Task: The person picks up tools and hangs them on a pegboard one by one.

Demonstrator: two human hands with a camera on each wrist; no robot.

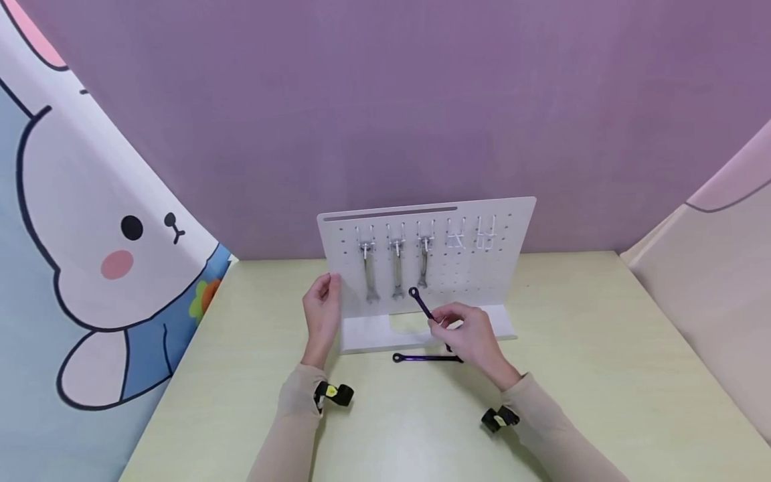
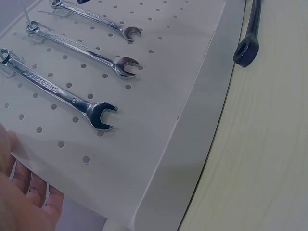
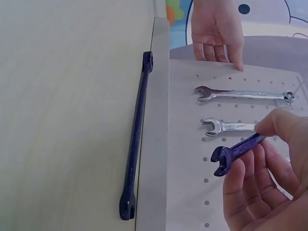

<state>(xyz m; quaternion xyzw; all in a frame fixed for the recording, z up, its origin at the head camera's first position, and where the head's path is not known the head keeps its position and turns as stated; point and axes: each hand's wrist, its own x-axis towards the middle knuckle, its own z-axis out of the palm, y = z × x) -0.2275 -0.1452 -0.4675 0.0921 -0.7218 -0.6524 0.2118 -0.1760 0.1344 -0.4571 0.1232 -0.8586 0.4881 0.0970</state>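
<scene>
My right hand (image 1: 472,333) pinches a dark purple combination wrench (image 3: 243,148) between thumb and fingers. Its ring end points up and left in the head view, in front of the white pegboard (image 1: 476,278). At the board's left edge, my left hand (image 1: 323,311) grips the panel, thumb on the front and fingers behind. Three silver wrenches (image 2: 48,86) hang from hooks on the board, open ends down. A second purple wrench (image 3: 137,137) lies on the table along the front of the board's base.
Two white wire hooks (image 1: 456,237) on the right of the board carry nothing. The board's flat base (image 1: 364,335) sits on the pale wooden table (image 1: 241,335). A purple backdrop (image 1: 421,120) rises behind, with a rabbit-print curtain (image 1: 78,234) at the left.
</scene>
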